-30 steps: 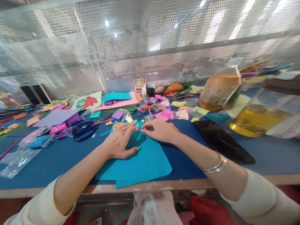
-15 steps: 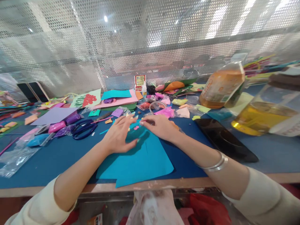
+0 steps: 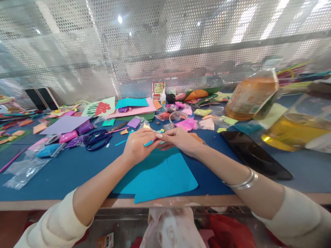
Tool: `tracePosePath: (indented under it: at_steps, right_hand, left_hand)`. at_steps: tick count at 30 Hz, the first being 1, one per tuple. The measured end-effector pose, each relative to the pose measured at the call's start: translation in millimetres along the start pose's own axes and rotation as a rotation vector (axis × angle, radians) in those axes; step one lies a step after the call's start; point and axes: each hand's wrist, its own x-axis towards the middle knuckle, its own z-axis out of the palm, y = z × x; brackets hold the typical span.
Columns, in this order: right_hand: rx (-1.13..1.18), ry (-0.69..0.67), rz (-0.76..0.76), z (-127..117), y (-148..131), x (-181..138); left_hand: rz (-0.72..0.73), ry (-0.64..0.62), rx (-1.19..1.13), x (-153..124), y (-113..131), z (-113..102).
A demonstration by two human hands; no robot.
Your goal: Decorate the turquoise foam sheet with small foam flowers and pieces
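Note:
Over the sheet of bright blue paper (image 3: 160,179), my two hands meet with their fingertips together. My left hand (image 3: 138,144) is closed, its fingers curled in toward the other hand. A small blue sliver (image 3: 148,143) shows by its thumb, too small to name. My right hand (image 3: 181,140) pinches with thumb and forefinger at the same spot; what lies between the fingers is mostly hidden. A little yellow bit shows just beyond the fingertips. Left of the hands lie dark blue-handled scissors (image 3: 97,140) and a small orange clay piece (image 3: 124,131).
A black phone (image 3: 254,153) lies right of my right forearm. Behind it stand a bottle of amber liquid (image 3: 250,93) and a jar of yellow liquid (image 3: 289,132). Bagged clay, a purple sheet (image 3: 66,124) and a roll of clear tape (image 3: 178,117) are spread about.
My left hand, spread open over the paper before, has moved right and closed against my right hand. The small pink pieces seen on the paper are out of sight. The view shifted slightly.

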Motion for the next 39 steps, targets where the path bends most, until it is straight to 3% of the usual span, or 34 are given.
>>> tracePosePath:
  at_steps: [7,13,21,26,28,34,39]
  right_hand:
    - [0.012,-0.179,0.023,-5.6,2.3,-2.4]
    - [0.067,-0.249,0.020,-11.6,1.4,-0.3]
    - [0.119,-0.201,0.011,-12.3,-1.7,-0.4]
    - [0.199,0.138,-0.061,-27.4,-2.7,7.4]
    - [0.194,0.200,-0.070,-30.0,-2.5,8.9]
    - [0.000,0.044,-0.088,-21.6,2.4,8.0]
    - [-0.095,0.043,-0.092,-21.7,5.1,8.5]
  left_hand:
    - [0.101,-0.083,0.048,0.3,-0.2,-3.5]
    - [0.177,-0.060,0.140,3.7,4.3,-6.0]
    - [0.174,-0.062,0.174,5.9,2.3,-12.1]
    - [-0.058,0.024,0.226,2.8,-11.0,-21.9]
    - [-0.085,0.032,0.219,1.1,-15.1,-21.5]
    - [0.002,-0.026,0.166,-1.2,-15.6,-13.6]
    - [-0.027,-0.041,0.122,-2.7,-15.8,-15.8]
